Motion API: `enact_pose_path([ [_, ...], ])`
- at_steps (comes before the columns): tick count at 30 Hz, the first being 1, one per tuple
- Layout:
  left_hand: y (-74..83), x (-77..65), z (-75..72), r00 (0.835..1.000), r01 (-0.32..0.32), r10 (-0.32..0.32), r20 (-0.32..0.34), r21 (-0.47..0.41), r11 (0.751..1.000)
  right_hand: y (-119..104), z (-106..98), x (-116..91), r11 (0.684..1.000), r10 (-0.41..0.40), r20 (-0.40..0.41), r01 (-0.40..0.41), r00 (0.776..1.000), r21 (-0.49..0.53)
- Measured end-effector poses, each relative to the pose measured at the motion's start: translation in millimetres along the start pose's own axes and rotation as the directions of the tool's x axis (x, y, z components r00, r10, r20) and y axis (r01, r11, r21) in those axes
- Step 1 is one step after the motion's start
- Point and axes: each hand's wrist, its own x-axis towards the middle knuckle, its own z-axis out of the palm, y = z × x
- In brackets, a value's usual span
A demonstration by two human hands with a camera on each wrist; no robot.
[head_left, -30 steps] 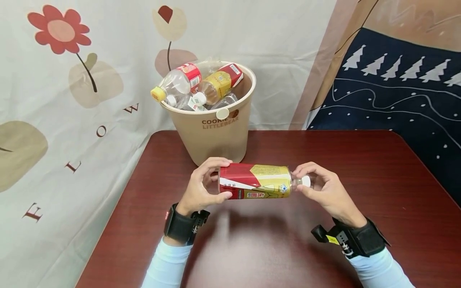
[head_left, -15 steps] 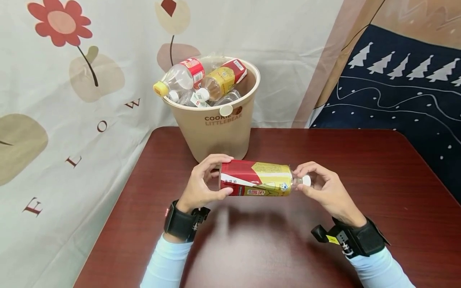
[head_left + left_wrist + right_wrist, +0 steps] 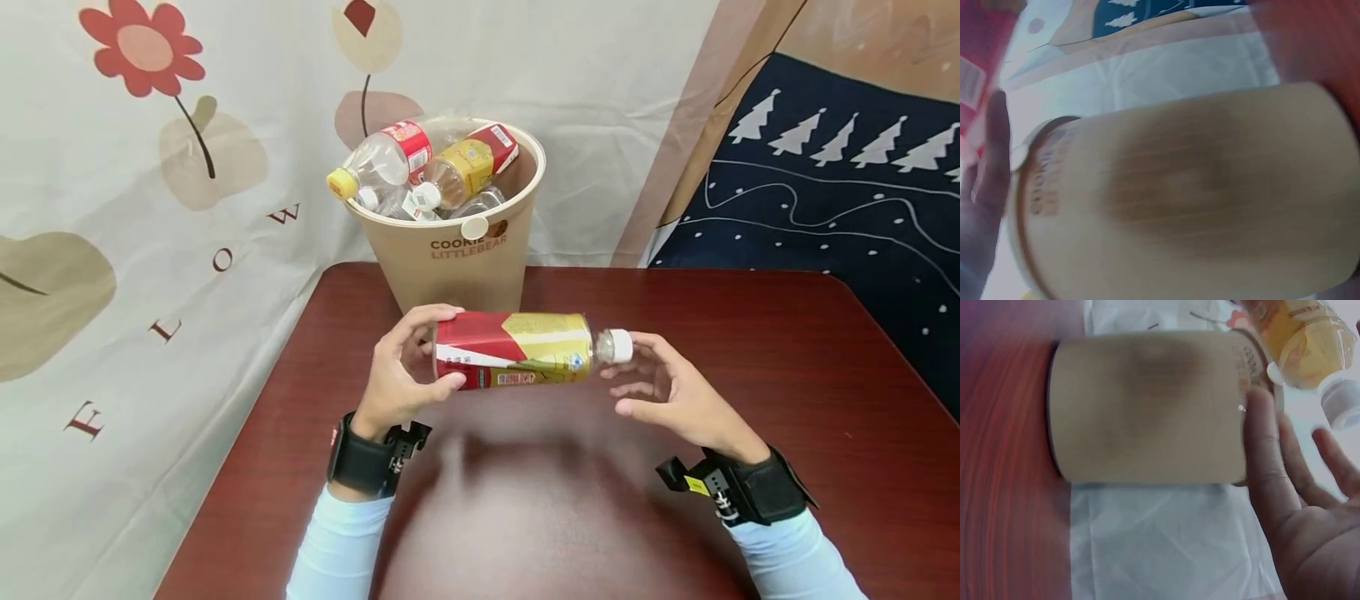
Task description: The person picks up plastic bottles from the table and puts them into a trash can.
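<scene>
A plastic bottle (image 3: pixel 517 350) with a red and yellow label and a white cap (image 3: pixel 622 345) lies sideways in the air above the table, its cap pointing right. My left hand (image 3: pixel 401 371) grips its base end, thumb in front and fingers behind. Just right of the cap, my right hand (image 3: pixel 686 396) has its fingers spread and loosely bent, holding nothing. The right wrist view shows a gap between those fingers (image 3: pixel 1264 450) and the grey-looking cap (image 3: pixel 1342 403). In the left wrist view only the bottle's blurred red end (image 3: pixel 979 69) shows.
Behind the bottle a beige bin (image 3: pixel 457 271) stands at the back of the dark red table (image 3: pixel 720 317). Several bottles fill its top, including one with a yellow cap (image 3: pixel 342 183) leaning over the rim. A printed cloth (image 3: pixel 600 167) hangs behind.
My right hand has let go of the bottle's neck and now sits just off the cap. My left hand has carried the bottle slightly up and left.
</scene>
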Motion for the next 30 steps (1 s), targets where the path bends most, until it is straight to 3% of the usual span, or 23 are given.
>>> enact_pose_path([
  [5, 19.1, 9.6, -8.7, 0.990, -0.025, 0.036, -0.138, 0.075, 0.997, 1, -3, 0, 0.996, -0.008, -0.037, 0.005, 0.999, -0.088],
  [9, 35.9, 32.2, -17.6, 0.979, -0.048, 0.086, -0.185, 0.198, 0.979, -1, -5, -1, 0.994, -0.032, -0.062, 0.025, 0.998, -0.102],
  [14, 57.4, 71.4, -25.2, 0.960, -0.085, 0.188, -0.210, 0.419, 0.904, -1, -3, -2, 0.987, -0.010, -0.039, 0.003, 0.999, -0.164],
  [20, 78.3, 116.2, -27.4, 0.930, -0.013, 0.225, -0.289, 0.586, 0.810, 0, 1, -4, 0.981, -0.032, 0.012, 0.034, 0.999, -0.190],
  [24, 80.2, 134.3, -29.1, 0.937, 0.046, 0.197, -0.289, 0.661, 0.749, 1, 4, -6, 0.980, -0.061, 0.033, 0.066, 0.998, -0.186],
  [27, 76.1, 141.5, -30.1, 0.944, 0.045, 0.201, -0.262, 0.704, 0.708, 1, 5, -7, 0.978, -0.068, 0.044, 0.075, 0.997, -0.196],
  [30, 74.6, 146.4, -28.3, 0.949, 0.071, 0.176, -0.263, 0.719, 0.692, 3, 7, -7, 0.976, -0.072, 0.055, 0.082, 0.996, -0.201],
])
